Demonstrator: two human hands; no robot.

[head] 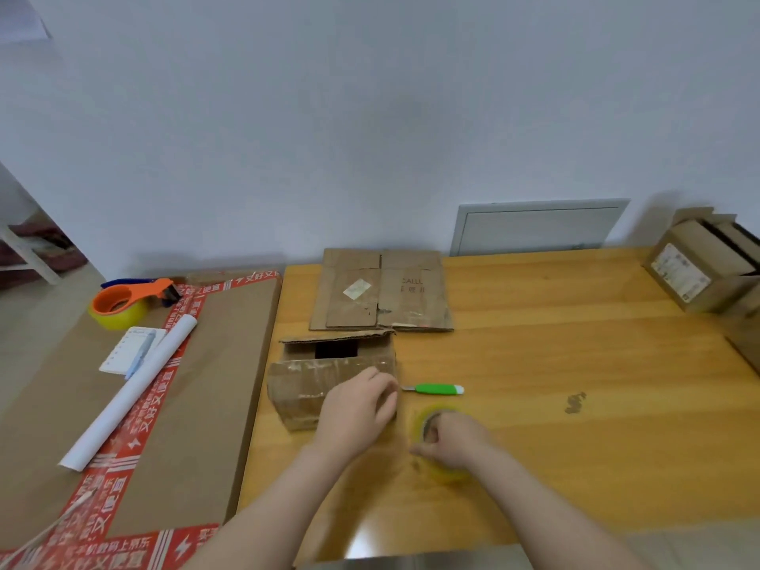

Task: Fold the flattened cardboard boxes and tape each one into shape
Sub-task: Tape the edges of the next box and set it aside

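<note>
Left hand lies loosely spread on the box; just beside it, right hand grips the tape. Knife just beyond.

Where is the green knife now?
In the head view, the green knife lies on the table, just right of the folded box, beyond the tape roll.

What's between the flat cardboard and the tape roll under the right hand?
Head view: a green-handled knife lies on the table between the flattened cardboard and the tape roll that the right hand grips.
</note>
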